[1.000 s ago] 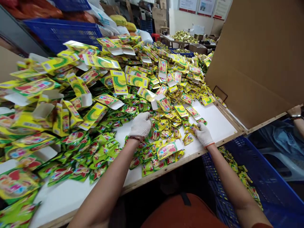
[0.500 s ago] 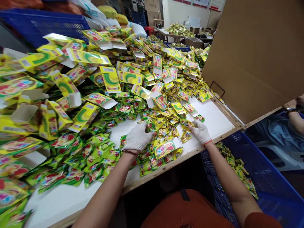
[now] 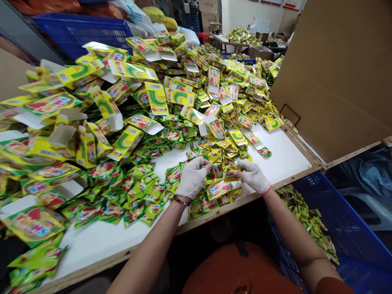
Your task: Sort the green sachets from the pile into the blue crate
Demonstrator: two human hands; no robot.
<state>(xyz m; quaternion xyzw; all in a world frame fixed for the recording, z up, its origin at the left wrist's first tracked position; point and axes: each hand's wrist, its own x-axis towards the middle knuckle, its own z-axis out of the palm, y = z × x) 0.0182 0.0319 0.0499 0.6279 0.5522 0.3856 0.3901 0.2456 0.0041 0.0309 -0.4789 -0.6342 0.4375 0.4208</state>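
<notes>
Both my hands wear white knit gloves. My left hand (image 3: 192, 178) and my right hand (image 3: 252, 176) are curled at the two ends of a small gathered bunch of yellow-green sachets (image 3: 222, 170) near the table's front edge. Just below the bunch lies a flat yellow carton (image 3: 219, 188). Loose sachets (image 3: 134, 192) spread over the white table (image 3: 101, 241) to my left. Behind them rises a heap of open yellow cartons (image 3: 128, 81).
A big cardboard flap (image 3: 337, 69) stands up at the right. Below the table's right corner a blue crate (image 3: 339, 228) holds sachets. A blue basket (image 3: 79, 32) sits at the back left. More goods lie on a far table (image 3: 241, 36).
My hands have drawn toward each other and nearer the table's front edge, raking sachets together into a bunch between them. The other person's arm at the right edge is out of view.
</notes>
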